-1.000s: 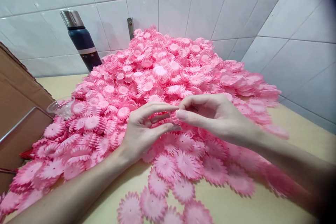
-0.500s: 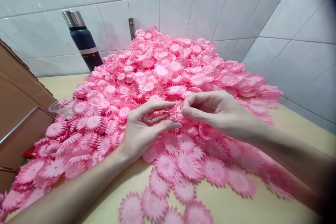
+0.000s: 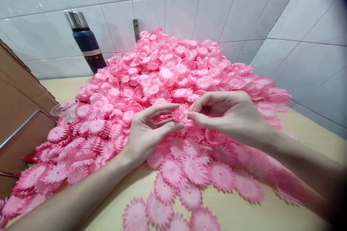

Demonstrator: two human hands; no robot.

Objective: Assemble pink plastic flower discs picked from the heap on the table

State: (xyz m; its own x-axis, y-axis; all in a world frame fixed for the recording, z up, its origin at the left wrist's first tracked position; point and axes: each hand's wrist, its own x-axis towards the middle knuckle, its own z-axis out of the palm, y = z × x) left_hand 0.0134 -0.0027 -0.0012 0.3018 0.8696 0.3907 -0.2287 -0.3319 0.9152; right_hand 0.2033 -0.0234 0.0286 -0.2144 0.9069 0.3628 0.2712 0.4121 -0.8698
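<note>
In front of the heap, my left hand (image 3: 148,130) holds a pink fringed paper flower (image 3: 180,113) between its thumb and fingers. My right hand (image 3: 222,112) is at the flower's right side, its thumb and forefinger pinched together; whatever thin thing sits between those fingertips is too small to make out. Behind and below both hands spreads a large pile of pink petal discs (image 3: 165,74), round with notched edges, many with a small hole in the middle. Several loose discs (image 3: 173,171) lie flat on the table under my hands.
A dark blue bottle (image 3: 86,45) with a metal cap stands at the back left against the tiled wall (image 3: 181,11). At the left are a cardboard box (image 3: 21,104) and a clear plastic cup (image 3: 66,112) partly among the discs. The table (image 3: 116,202) is pale yellow.
My right hand has drawn slightly to the right and up, its fingertips pinched by the flower. The left hand, with the flower, has shifted very slightly left.
</note>
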